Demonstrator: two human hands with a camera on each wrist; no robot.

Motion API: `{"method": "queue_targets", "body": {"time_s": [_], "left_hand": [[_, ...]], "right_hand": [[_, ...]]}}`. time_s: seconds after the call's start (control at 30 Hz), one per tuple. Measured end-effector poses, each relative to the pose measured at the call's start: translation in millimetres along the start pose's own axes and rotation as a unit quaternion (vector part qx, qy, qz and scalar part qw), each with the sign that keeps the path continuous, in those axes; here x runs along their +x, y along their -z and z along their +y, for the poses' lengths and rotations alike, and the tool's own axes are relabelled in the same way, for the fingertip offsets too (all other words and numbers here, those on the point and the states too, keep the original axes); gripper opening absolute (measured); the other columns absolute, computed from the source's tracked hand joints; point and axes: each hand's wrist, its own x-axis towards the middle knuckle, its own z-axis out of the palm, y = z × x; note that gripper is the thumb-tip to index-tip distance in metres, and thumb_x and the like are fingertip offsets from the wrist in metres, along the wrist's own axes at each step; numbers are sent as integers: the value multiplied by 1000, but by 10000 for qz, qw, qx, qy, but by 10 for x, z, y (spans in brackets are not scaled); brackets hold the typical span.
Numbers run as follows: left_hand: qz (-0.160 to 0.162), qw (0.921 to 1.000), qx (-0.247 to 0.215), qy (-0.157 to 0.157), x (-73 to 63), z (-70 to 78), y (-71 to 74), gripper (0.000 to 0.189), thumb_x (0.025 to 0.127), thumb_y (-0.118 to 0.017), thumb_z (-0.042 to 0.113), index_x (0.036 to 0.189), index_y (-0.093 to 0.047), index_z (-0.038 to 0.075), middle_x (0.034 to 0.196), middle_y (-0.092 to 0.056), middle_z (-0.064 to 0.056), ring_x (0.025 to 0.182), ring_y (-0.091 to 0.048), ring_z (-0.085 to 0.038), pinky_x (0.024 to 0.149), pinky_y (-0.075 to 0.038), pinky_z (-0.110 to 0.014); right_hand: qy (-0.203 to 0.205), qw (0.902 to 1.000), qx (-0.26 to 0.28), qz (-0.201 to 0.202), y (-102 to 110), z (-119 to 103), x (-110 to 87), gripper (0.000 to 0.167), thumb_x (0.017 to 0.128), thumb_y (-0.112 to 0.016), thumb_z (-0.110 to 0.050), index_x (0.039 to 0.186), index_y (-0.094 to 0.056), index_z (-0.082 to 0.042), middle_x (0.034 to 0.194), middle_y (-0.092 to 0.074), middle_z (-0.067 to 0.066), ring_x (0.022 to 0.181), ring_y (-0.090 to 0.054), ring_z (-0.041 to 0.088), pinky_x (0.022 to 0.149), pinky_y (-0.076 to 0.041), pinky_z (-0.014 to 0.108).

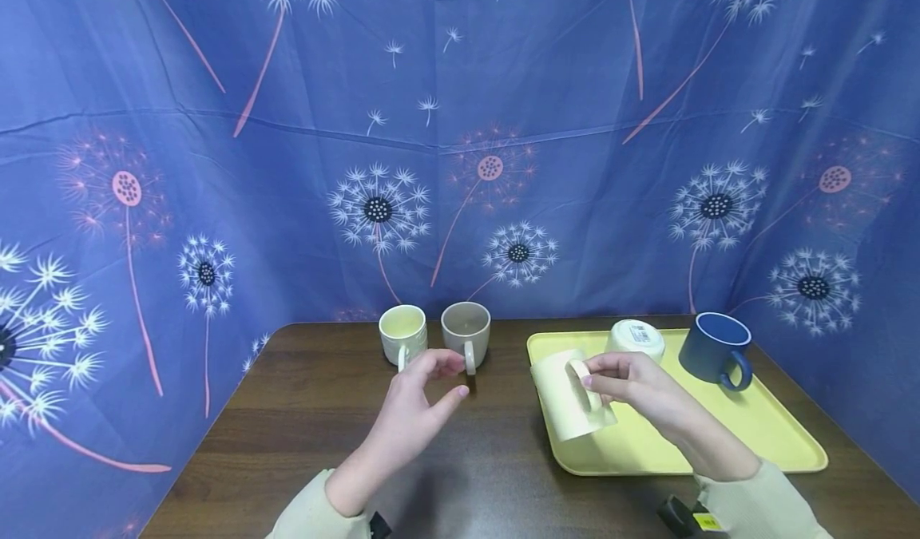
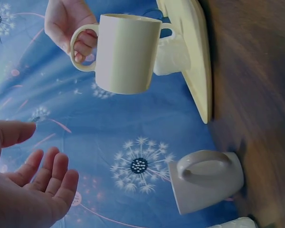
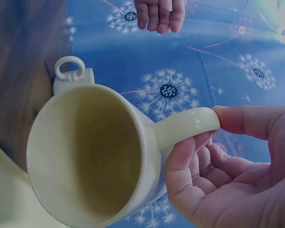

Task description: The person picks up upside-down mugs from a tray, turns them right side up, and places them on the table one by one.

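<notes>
My right hand holds a pale yellow mug by its handle, fingers curled through the loop and thumb against it. The mug is tilted over the tray's left side; in the right wrist view its mouth faces the camera and its inside is bare. My left hand hovers with fingers spread and relaxed, holding nothing, as the left wrist view also shows. Nearest to it in the head view are a grey mug and a white patterned cup, both upright at the table's back with handles toward me.
A yellow tray lies on the right of the brown wooden table. On it are an upside-down white cup and an upright dark blue mug. A blue dandelion-print cloth hangs behind the table.
</notes>
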Motion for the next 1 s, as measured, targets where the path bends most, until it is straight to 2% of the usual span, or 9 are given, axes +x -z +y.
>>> {"method": "queue_targets", "body": {"time_s": [0.07, 0.43, 0.63, 0.83, 1.0], "left_hand": [[-46, 9999, 16, -149, 6, 22, -11, 34, 75, -75, 3, 106, -62, 12, 101, -65, 2, 96, -61, -13, 87, -49, -34], [-658, 9965, -2, -508, 67, 158, -84, 33, 78, -76, 11, 108, -62, 12, 105, -63, 4, 100, -58, -9, 89, -47, -32], [-717, 9953, -61, -647, 105, 199, -128, 34, 78, -76, 10, 108, -61, 10, 106, -63, 4, 98, -58, -9, 87, -48, -27], [-767, 9947, -92, -682, 126, 228, -186, 33, 78, -76, 10, 107, -62, 9, 104, -64, 1, 95, -59, -10, 84, -49, -28], [-770, 9946, -103, -685, 140, 230, -235, 33, 77, -76, 8, 107, -62, 9, 102, -63, 0, 93, -59, -11, 81, -50, -31]], "right_hand": [[66, 9999, -63, -102, -5, -32, -12, 33, 90, -57, -9, 109, -56, 17, 85, -64, -6, 75, -58, 4, 67, -49, 24], [210, 9982, -66, -555, -21, -162, -63, 31, 90, -57, -10, 107, -58, 16, 87, -67, 0, 77, -61, 6, 67, -49, 25], [283, 9969, -279, -679, -58, -230, -52, 28, 89, -58, -10, 105, -61, 13, 89, -67, 8, 78, -61, 7, 68, -48, 24], [504, 9943, -462, -815, -104, -290, -22, 23, 89, -58, -9, 102, -63, 9, 86, -67, 11, 76, -60, 7, 66, -48, 23], [460, 9932, -455, -970, -162, -325, 12, 23, 89, -58, -10, 103, -64, 8, 84, -67, 11, 75, -60, 8, 65, -48, 23]]}}
